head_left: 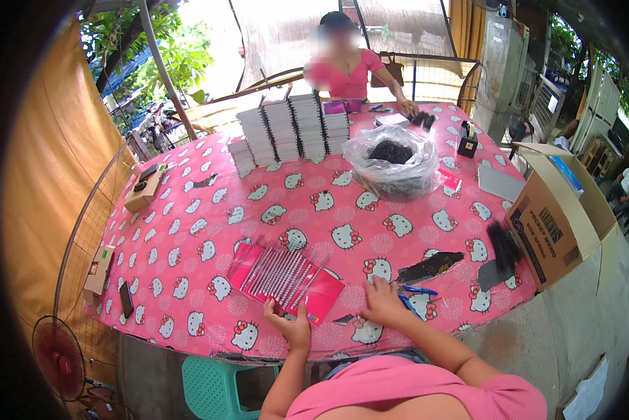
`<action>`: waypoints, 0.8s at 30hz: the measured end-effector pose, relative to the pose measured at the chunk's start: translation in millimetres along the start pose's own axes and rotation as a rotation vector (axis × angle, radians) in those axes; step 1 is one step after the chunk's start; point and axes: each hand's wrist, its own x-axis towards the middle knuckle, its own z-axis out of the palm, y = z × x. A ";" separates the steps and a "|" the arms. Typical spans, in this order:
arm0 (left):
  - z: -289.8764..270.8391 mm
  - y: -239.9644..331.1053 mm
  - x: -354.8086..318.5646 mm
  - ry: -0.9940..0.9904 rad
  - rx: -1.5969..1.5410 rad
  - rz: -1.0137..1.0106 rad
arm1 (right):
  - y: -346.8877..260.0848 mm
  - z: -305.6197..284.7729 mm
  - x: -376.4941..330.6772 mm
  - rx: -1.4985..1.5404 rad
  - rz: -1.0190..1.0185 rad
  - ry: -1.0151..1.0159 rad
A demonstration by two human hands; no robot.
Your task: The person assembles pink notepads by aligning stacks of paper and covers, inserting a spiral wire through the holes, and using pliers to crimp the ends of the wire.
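Note:
In front of me on the pink patterned tablecloth lies a row of thin spiral binding coils [281,274] on bright pink cover sheets [323,294]. My left hand [290,327] is at their near edge, thumb and fingers apart, the fingertips touching or just beside the pink sheet. To the right, my right hand [384,302] rests on the cloth with its fingers stretched out, holding nothing that shows. Beside it lies a blue-handled cutting tool [419,290], its jaws partly hidden. A small dark scrap [344,319] sits between my hands, and a torn black sheet [432,267] lies farther right.
Stacks of spiral-bound notebooks [279,129] stand at the far side. Near them are a plastic bag of black coils [391,168] and a tape dispenser [467,140]. A cardboard box [552,224] borders the right edge, beside black coils [503,245]. A co-worker [349,77] sits opposite.

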 end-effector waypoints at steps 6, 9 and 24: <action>9.0 2.1 -1.0 -0.011 -0.036 0.011 | -14.7 47.1 22.1 -0.114 -0.164 0.152; 1.8 1.9 -2.9 -0.023 -0.017 -0.026 | -1.0 47.1 14.3 0.071 -0.286 0.206; 5.6 -6.9 -1.0 -0.020 -0.036 0.003 | 16.8 45.0 6.0 0.153 -0.355 0.400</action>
